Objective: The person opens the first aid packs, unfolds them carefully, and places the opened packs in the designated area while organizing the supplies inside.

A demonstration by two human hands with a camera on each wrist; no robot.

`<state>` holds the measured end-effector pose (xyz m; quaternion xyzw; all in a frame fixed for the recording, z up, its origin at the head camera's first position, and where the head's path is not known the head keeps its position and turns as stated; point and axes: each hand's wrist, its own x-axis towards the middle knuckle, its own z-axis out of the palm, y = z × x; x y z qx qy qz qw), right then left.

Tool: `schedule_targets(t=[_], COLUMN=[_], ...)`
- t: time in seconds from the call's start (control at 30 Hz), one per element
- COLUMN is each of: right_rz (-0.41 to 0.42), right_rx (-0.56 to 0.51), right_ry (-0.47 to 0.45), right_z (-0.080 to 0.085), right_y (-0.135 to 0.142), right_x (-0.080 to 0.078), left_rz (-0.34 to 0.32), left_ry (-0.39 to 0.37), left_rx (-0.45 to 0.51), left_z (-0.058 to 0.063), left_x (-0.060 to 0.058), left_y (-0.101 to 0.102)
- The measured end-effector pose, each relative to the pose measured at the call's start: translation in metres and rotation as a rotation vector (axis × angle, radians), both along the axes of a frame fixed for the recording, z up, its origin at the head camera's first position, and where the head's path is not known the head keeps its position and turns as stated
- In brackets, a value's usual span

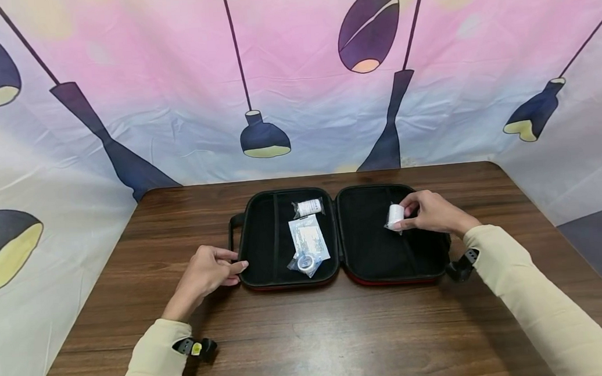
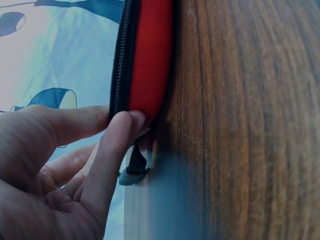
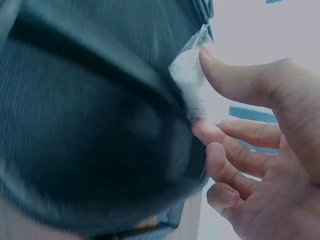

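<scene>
A red zippered case with a black lining lies open flat on the table, its two halves side by side. My left hand pinches the front corner of the left half, thumb on the red side, near the carry handle. Over the right half, my right hand holds a white bandage roll in clear wrap between thumb and fingertips. In the right wrist view the wrapped roll is close to the black lining; whether they touch I cannot tell.
Within the left half lie another wrapped white roll, a flat white printed packet and a bagged roll of white tape overlapping the packet's lower end. Behind the wooden table hangs a patterned cloth.
</scene>
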<state>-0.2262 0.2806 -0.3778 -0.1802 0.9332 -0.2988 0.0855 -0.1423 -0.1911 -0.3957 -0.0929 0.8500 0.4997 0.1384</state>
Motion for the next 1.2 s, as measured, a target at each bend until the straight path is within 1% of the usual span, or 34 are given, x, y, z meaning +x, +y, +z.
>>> schedule_targets(t=[0.23,0.4,0.53,0.67,0.83,0.93,1.2], right_rz=[-0.015,-0.021,-0.021,-0.003,0.015,0.018,0.012], right_rx=[0.056,0.077,0.110,0.154,0.189,0.172,0.089], right_ry=[-0.001,-0.032,-0.026,-0.004,0.037,0.034,-0.028], right_z=[-0.001,-0.002,-0.001,-0.001,-0.004,-0.007,-0.010], right_y=[0.016,0.019,0.019,0.014,0.006,0.003,-0.002], right_x=[-0.006,-0.010,-0.015,-0.020,-0.025,-0.027,-0.026], left_rz=[0.003,0.002,0.001,0.000,0.002,0.008,0.012], left_ry=[0.000,0.000,0.004,0.007,0.004,-0.001,0.001], left_rx=[0.006,0.006,0.003,0.008,0.009,0.009,-0.011], left_z=[-0.001,0.000,0.000,0.000,0.000,-0.001,-0.001], left_x=[0.001,0.001,0.001,0.001,0.001,0.001,0.000], left_y=[0.000,0.000,0.000,-0.001,0.000,0.001,0.001])
